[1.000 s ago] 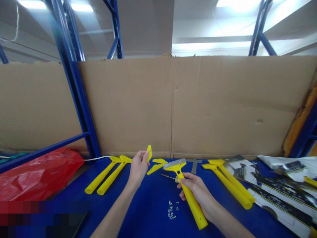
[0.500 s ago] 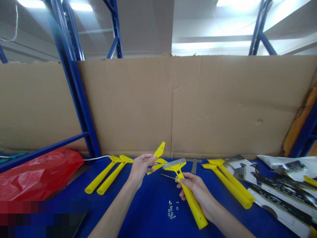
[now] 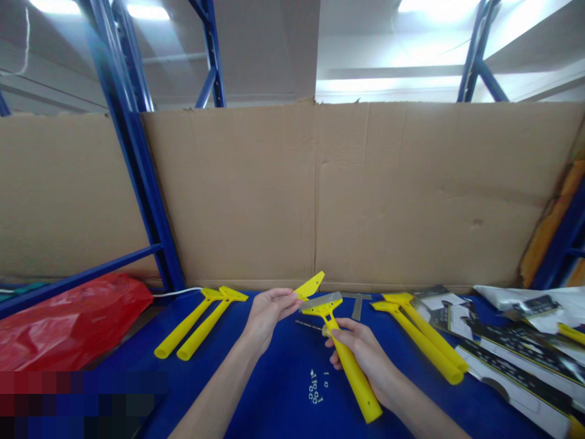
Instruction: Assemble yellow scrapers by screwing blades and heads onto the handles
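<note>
My left hand (image 3: 273, 308) pinches a flat yellow plastic plate (image 3: 311, 285) with small holes, held just above the head of a scraper. My right hand (image 3: 359, 347) is wrapped round the yellow handle of that scraper (image 3: 350, 366), which is tilted with its head up and away. A grey metal blade (image 3: 323, 301) lies across the scraper head. A thin dark rod with a pale end (image 3: 311, 325), like a screwdriver, sticks out leftward by the right fingers; whether they grip it too I cannot tell. Small metal fasteners (image 3: 314, 387) lie on the blue table (image 3: 265, 390) below.
Two yellow scraper handles (image 3: 212, 323) lie at the left and two more (image 3: 423, 338) at the right. Black-and-white packages (image 3: 516, 372) cover the far right. A red plastic bag (image 3: 86, 317) sits at left. Behind stand a cardboard wall (image 3: 242, 201) and blue rack posts (image 3: 137, 158).
My left hand has moved right with the yellow plate, bringing it close over the scraper head and turning it flatter. My right hand and the scraper have barely moved.
</note>
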Motion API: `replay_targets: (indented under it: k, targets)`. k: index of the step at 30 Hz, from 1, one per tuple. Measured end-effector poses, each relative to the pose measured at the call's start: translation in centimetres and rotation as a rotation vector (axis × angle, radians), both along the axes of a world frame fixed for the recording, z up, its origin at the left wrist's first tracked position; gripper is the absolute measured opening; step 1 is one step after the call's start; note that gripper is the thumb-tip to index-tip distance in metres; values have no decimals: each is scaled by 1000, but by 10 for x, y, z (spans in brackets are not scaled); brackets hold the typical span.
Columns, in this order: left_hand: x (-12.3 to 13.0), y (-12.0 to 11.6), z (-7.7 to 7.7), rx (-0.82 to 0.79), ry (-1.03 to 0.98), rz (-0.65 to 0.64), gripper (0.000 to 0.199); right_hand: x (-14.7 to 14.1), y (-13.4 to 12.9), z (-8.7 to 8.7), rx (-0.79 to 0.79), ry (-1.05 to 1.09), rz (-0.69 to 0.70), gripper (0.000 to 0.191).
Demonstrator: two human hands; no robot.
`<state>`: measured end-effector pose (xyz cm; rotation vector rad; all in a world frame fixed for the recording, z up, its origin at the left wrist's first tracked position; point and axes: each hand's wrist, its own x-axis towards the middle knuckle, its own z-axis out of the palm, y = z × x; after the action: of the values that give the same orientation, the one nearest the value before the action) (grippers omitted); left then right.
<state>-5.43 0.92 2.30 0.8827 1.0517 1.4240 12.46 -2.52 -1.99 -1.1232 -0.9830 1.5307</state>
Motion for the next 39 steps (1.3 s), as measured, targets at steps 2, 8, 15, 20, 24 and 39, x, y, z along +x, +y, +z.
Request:
replay_targets:
  k: [2, 8, 15, 20, 24, 39]
  targets:
    - [1, -1, 0, -12, 3, -2, 7, 0, 0, 0, -1, 3, -2, 41]
    - [3, -4, -4, -53, 94, 21, 17, -1, 3, -5, -8, -13, -12, 41]
    - [10, -5, -4, -19, 120, 4, 14, 0, 2, -5, -5, -11, -17, 42]
    - [10, -3, -7, -13, 119, -29, 15, 0, 2, -4, 4, -20, -3, 37]
    - [11, -2, -10, -7, 134, -55, 13, 0, 3, -4, 0, -16, -6, 40]
    - [11, 0, -12, 63, 408, 7, 12, 0, 1, -3, 3, -11, 13, 35]
